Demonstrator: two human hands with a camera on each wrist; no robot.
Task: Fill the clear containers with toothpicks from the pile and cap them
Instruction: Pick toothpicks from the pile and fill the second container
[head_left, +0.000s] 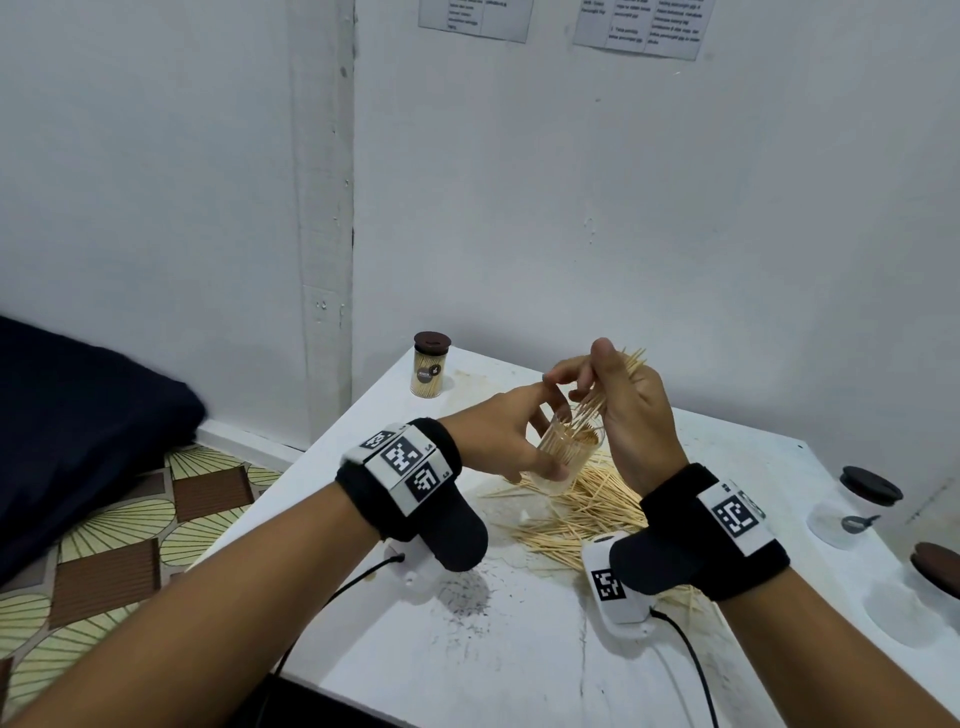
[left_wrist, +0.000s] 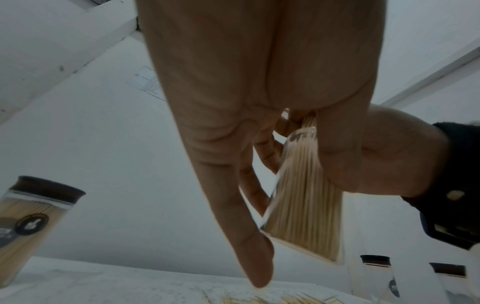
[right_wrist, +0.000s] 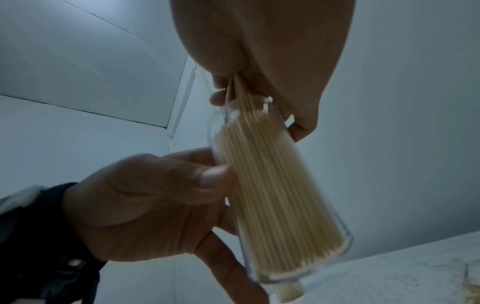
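My left hand (head_left: 511, 434) grips a clear container (head_left: 563, 457), tilted and lifted above the toothpick pile (head_left: 587, 512) on the white table (head_left: 509, 649). The container (right_wrist: 279, 197) is nearly full of toothpicks. My right hand (head_left: 618, 405) pinches a small bundle of toothpicks (head_left: 613, 387) whose lower ends reach into the container's mouth. In the left wrist view the container (left_wrist: 306, 197) lies between my thumb and fingers (left_wrist: 233, 185). In the right wrist view the bundle (right_wrist: 240, 96) enters the open rim from under my right hand (right_wrist: 259, 82).
A filled container with a dark brown cap (head_left: 431, 365) stands at the table's far left corner by the wall. Two clear containers with dark caps (head_left: 870, 486) (head_left: 937, 566) stand at the right edge. Cables run off the table's front. A dark cushion (head_left: 78, 415) lies left.
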